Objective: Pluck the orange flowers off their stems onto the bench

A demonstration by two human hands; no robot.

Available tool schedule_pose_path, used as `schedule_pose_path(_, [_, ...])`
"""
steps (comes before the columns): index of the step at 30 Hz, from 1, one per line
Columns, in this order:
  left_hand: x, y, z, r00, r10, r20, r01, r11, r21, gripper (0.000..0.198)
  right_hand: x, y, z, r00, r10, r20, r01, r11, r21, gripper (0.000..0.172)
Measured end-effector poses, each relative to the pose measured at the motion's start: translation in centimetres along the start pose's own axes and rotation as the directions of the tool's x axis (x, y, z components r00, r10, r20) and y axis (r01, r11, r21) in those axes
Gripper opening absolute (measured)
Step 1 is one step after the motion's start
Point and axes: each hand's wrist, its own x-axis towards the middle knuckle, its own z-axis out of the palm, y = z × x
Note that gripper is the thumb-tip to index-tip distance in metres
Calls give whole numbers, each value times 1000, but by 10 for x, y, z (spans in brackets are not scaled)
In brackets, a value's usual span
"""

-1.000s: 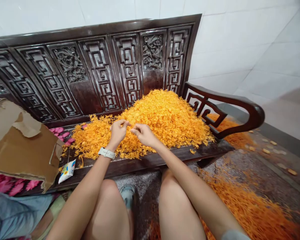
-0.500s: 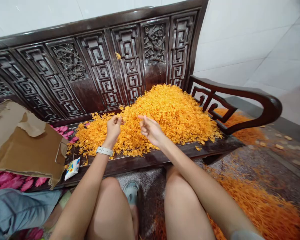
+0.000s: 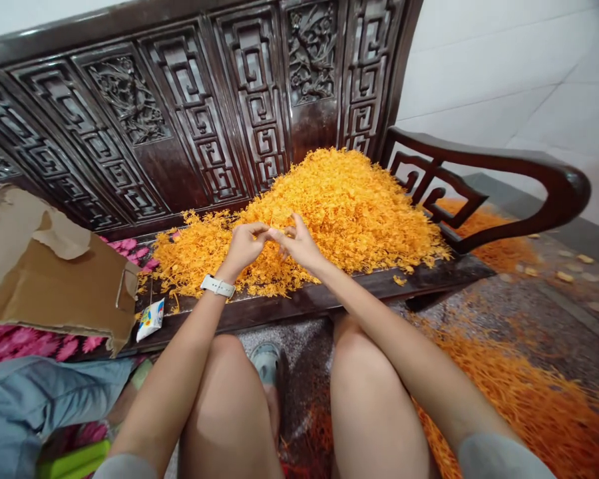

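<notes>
Over the front of a heap of yellow-orange artificial flower pieces (image 3: pixel 349 206), my two hands meet fingertip to fingertip. My left hand (image 3: pixel 247 249), with a pale watch on its wrist, is closed in a pinch of thumb and forefinger. My right hand (image 3: pixel 302 246) pinches at the same spot, one finger raised. Whatever lies between the fingertips is too small to make out. The heap rests on the seat of a dark carved wooden bench (image 3: pixel 299 306) and spreads left in a thinner layer.
On the left stand a torn cardboard box (image 3: pixel 80 279), pink flower pieces (image 3: pixel 30 342) and a small white packet (image 3: pixel 150 319). Another person's jeans leg (image 3: pixel 54 392) is beside me. The bench armrest (image 3: pixel 519 166) curves at right. Orange strands (image 3: pixel 519 399) cover the floor there.
My hands, apart before, have come together at the fingertips. A yellow piece that was in the air before the bench back is no longer seen there. The view has tilted down slightly.
</notes>
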Motion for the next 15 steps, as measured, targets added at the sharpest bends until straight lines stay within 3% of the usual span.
schedule_pose_path(5, [-1,-2,-9,1000,-1,15,0,998,65,22,-1,-2,-5,996,10,87,-7,999,-32,30])
schedule_pose_path(8, [-1,-6,-11,1000,-24,-16,25,998,59,18,-1,-3,-7,991,49,123,-46,999,-27,25])
schedule_pose_path(12, [0,-21,-17,993,-33,-114,52,984,173,16,-7,-17,-4,960,128,249,-115,991,-69,36])
schedule_pose_path(13, [0,-27,-21,991,-31,-131,59,976,210,17,-11,-26,-2,931,157,330,-135,987,-87,38])
schedule_pose_path(14, [0,-34,-25,986,-40,-162,78,969,235,18,-17,-36,0,867,193,459,-157,981,-116,37])
schedule_pose_path(15, [0,-40,-30,974,-64,-216,117,964,239,18,-25,-47,2,744,239,624,-175,971,-163,34])
